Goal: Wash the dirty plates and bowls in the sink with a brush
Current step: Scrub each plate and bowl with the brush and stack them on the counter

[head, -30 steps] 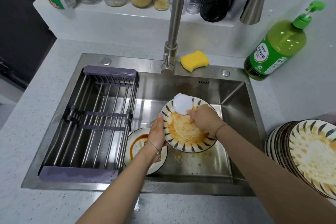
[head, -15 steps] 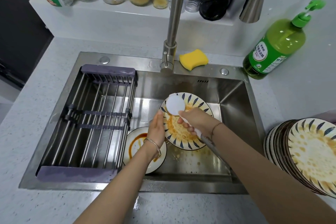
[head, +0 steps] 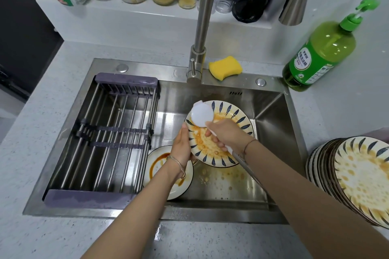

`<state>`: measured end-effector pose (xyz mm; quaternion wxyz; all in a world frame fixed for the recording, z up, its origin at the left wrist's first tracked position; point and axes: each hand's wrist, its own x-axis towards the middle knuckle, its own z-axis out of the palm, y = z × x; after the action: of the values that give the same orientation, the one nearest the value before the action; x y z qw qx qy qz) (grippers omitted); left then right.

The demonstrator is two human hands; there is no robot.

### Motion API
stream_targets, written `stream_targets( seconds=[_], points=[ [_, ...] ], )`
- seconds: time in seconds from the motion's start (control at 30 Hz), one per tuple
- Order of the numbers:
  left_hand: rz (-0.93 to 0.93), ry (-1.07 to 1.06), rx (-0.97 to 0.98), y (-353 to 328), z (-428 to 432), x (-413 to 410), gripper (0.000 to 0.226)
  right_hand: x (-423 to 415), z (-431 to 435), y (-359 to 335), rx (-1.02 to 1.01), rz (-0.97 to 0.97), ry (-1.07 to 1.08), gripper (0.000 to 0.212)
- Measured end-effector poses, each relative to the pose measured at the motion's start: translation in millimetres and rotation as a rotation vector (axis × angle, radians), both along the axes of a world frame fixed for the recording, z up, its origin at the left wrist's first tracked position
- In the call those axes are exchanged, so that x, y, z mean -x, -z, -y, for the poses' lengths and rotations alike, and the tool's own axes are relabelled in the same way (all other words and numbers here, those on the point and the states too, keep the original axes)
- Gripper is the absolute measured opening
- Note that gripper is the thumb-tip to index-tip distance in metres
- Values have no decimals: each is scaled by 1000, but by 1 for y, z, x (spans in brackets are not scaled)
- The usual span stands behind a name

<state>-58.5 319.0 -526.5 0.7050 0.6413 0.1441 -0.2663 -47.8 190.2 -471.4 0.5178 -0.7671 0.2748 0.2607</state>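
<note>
In the head view the left hand (head: 181, 149) grips the left rim of the striped plate (head: 231, 116) inside the sink (head: 273, 111), and the right hand (head: 228, 134) clasps the brush (head: 201, 115) by its handle. The brush runs from the right wrist up and to the left, its white head on the plate's upper-left edge, so the orange smear lies down and to the right of the head, toward the right hand.

Single head cam, close, fwd and down over sink (head: 273, 212).

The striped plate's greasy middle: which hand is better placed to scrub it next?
Probably the right hand: it grips the brush over the striped plate, while the left hand holds its rim.
</note>
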Motion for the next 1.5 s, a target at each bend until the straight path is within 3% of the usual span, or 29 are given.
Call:
stream_targets(
  seconds=[0.1,0.23,0.43,0.6,0.77,0.93,1.1,1.23,1.37,1.5],
  points=[
    [-8,-6,-2,0,-3,-2,49,2,-3,-5,-74,-85,-136,38],
    [-40,-23,15,0,-2,-2,62,-3,-2,-7,-92,-60,-92,38],
    [-73,-66,9,-2,-9,-9,55,8,6,-15,-170,-276,-417,40],
    [-40,-46,3,3,-6,-4,59,7,-1,-6,-133,-114,-259,39],
    [-71,-57,-2,8,-15,-7,61,18,13,-17,-109,-310,-567,39],
    [-70,-44,30,6,-11,-1,60,23,5,-3,-147,-187,-356,40],
    [12,-94,-91,8,-20,-10,60,30,23,-15,-28,-333,-616,39],
    [80,-61,-123,6,-22,-10,37,34,30,-11,22,-347,-579,40],
    [83,-38,-109,2,-12,-5,40,37,13,-4,-75,-255,-512,40],
    [104,-57,-124,8,-19,-9,42,41,35,-12,24,-363,-568,41]
  ],
)
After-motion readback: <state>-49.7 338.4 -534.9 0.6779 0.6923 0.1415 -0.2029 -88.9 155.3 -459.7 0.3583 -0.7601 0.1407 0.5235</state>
